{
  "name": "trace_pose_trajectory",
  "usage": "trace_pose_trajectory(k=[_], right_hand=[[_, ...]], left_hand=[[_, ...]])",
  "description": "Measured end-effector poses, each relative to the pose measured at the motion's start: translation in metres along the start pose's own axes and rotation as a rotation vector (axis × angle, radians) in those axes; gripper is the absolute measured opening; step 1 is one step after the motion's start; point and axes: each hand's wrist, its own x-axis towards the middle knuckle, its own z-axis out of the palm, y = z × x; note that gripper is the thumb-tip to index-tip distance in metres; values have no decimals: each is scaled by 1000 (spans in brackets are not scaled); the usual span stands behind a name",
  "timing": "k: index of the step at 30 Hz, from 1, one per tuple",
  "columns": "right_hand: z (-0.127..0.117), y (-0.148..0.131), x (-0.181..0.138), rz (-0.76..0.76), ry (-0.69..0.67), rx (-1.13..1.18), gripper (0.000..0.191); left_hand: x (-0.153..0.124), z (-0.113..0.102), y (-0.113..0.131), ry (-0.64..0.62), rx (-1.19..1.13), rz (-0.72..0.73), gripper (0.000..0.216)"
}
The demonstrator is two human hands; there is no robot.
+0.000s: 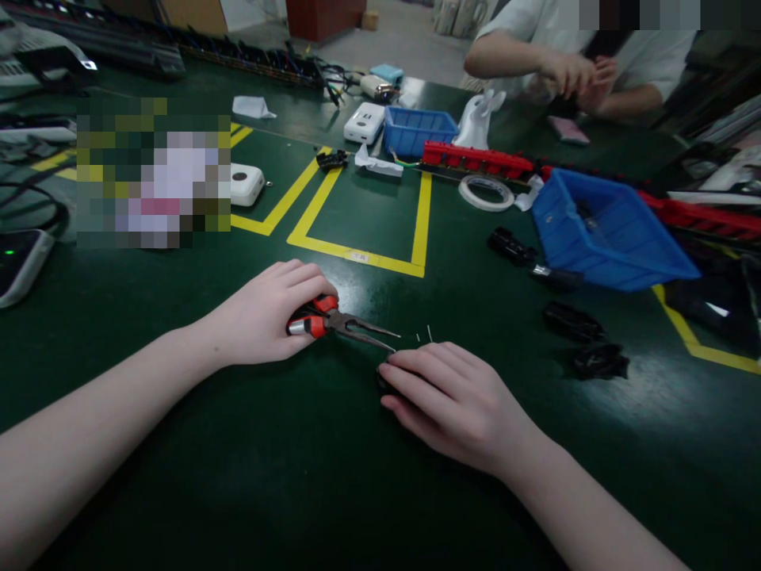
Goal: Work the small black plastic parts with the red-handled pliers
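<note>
My left hand [285, 313] is closed around the red and black handles of needle-nose pliers [342, 321]. The pliers' jaws are parted and point right, toward my right hand [457, 400]. One jaw tip reaches close to the fingers there; whether it touches anything is unclear. Under the curled fingers of my right hand sits a small black part [384, 382], mostly hidden by them. Thin silvery pins or wire bits [429, 334] show just beyond my right knuckles on the dark green table [250, 460].
Several black parts [574, 321] lie right of my hands, near a tilted blue bin [612, 238]. Farther back are a tape roll [486, 193], a red strip [476, 159], another blue bin [419, 132] and white devices [365, 123]. Across the table, a person's hands [579, 79] are together.
</note>
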Motion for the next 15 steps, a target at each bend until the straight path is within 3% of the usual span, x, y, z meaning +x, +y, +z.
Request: trace_pose_trajectory(k=[4, 7, 10, 15], right_hand=[[-4, 9, -4, 80, 130, 33, 20], [-8, 26, -8, 283, 194, 43, 26], [-8, 42, -11, 422, 128, 134, 24], [-6, 50, -12, 429, 69, 169, 22]], left_hand=[[0, 0, -1, -1, -5, 5, 29], [0, -1, 0, 0, -9, 6, 28], [0, -1, 0, -1, -11, 3, 28], [0, 0, -1, 5, -9, 3, 28]])
